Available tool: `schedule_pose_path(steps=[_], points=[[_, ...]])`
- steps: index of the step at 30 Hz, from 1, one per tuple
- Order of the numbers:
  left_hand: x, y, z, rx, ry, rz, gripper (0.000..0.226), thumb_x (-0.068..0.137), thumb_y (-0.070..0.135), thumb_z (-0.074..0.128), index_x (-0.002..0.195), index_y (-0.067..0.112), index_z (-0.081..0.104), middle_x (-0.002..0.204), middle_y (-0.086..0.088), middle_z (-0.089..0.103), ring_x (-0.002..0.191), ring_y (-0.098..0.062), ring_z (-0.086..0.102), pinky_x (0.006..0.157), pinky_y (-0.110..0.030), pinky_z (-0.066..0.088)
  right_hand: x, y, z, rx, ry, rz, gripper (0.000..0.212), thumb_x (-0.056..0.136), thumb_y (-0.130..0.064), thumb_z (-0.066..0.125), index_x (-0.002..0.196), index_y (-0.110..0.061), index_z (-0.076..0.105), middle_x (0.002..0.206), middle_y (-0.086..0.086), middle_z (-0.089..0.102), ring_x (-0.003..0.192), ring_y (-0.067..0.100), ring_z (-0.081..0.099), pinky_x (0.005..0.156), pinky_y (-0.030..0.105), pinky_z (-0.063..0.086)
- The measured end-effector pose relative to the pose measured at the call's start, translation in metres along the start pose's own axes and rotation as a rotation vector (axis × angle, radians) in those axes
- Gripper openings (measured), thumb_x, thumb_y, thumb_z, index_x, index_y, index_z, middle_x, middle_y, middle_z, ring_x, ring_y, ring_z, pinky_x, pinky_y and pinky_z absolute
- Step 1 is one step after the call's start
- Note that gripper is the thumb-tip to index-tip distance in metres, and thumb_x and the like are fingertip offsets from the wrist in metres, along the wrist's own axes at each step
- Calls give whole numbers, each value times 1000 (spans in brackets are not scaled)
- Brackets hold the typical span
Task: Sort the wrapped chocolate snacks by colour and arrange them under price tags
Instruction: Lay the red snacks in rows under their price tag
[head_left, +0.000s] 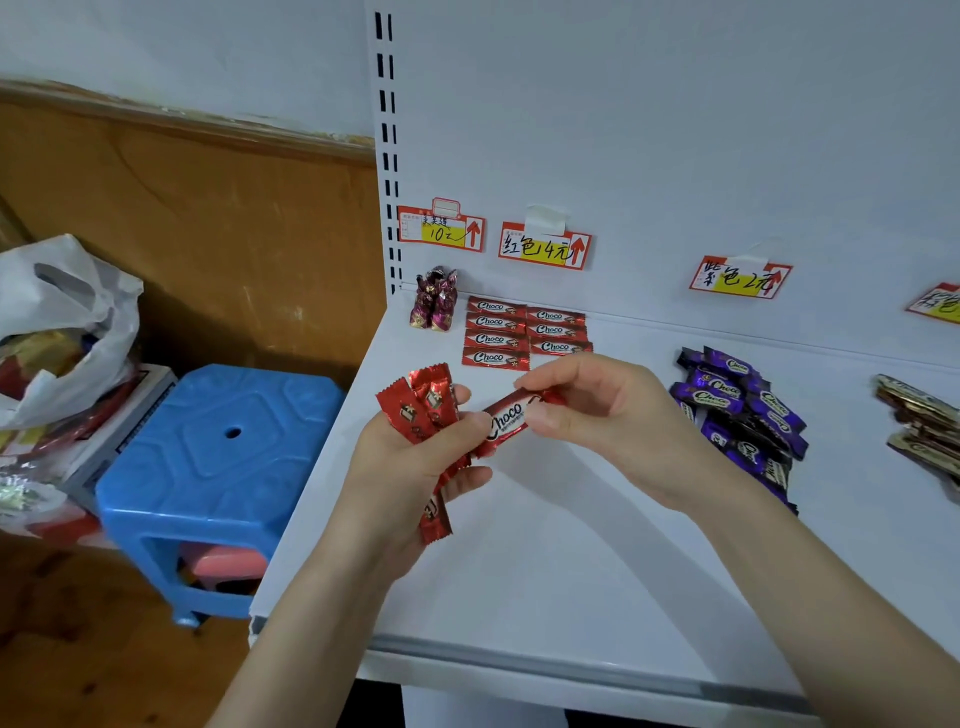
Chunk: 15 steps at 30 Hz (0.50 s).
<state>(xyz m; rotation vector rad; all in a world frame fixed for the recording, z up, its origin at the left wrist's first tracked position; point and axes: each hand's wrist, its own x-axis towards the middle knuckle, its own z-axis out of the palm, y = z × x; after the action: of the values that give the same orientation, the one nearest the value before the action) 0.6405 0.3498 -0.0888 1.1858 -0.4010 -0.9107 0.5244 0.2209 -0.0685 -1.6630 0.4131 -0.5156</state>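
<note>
Now right hand (587, 400) pinches red snack (506, 418) endwise.

Red wrappers (524, 335), purple wrappers (737, 400), blue stool (218, 441)

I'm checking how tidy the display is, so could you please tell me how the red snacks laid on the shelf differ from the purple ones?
The red snacks lie flat in two neat columns, while the purple snacks sit in a loose, overlapping heap. The red snacks lie under the 4-yuan tag, the purple snacks under the 2-yuan tag further right. Both carry white Choco lettering and rest on the white shelf.
</note>
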Motion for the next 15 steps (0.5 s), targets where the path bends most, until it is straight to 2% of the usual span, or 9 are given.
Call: schedule_pose_path(steps=[2, 5, 8, 10, 12, 15], points=[[1, -1, 1, 52, 19, 41, 18, 79, 3, 69, 90, 16, 61, 63, 6, 69, 61, -9, 68, 49, -19, 51, -2, 1, -1, -28, 24, 12, 25, 75, -1, 68, 92, -18, 64, 80, -6, 71, 74, 6, 66, 66, 16, 51], [2, -4, 3, 96, 43, 75, 17, 77, 4, 70, 85, 17, 62, 64, 5, 70, 65, -10, 69, 49, -18, 51, -2, 3, -4, 14, 47, 62, 29, 78, 2, 66, 99, -18, 61, 76, -2, 71, 70, 10, 67, 63, 18, 51], [4, -8, 5, 67, 79, 40, 15, 80, 5, 68, 88, 16, 64, 69, 4, 72, 69, -14, 71, 50, -20, 53, 0, 9, -5, 31, 62, 122, 25, 79, 4, 65, 94, -16, 62, 72, -1, 71, 65, 10, 67, 61, 18, 52], [6, -9, 4, 8, 92, -15, 13, 85, 6, 63, 94, 15, 63, 75, -1, 74, 72, -16, 72, 51, -24, 55, 4, 16, -9, 12, 158, 150, 22, 79, 6, 65, 88, -14, 62, 73, 3, 70, 62, 12, 66, 60, 20, 53], [8, -9, 1, -44, 97, -75, 12, 89, 7, 58, 99, 14, 61, 79, -5, 74, 76, -18, 72, 54, -27, 57, 9, 26, -16, -179, 283, 153, 19, 80, 3, 65, 91, -12, 61, 79, 9, 66, 65, 16, 63, 66, 25, 54], [9, -9, -4, -71, 73, -102, 17, 94, 3, 49, 104, 12, 59, 84, -7, 74, 79, -20, 72, 55, -27, 57, 13, 39, -26, -740, 326, 189, 30, 85, -11, 63, 114, -9, 56, 91, 9, 61, 84, 23, 55, 74, 26, 40]])
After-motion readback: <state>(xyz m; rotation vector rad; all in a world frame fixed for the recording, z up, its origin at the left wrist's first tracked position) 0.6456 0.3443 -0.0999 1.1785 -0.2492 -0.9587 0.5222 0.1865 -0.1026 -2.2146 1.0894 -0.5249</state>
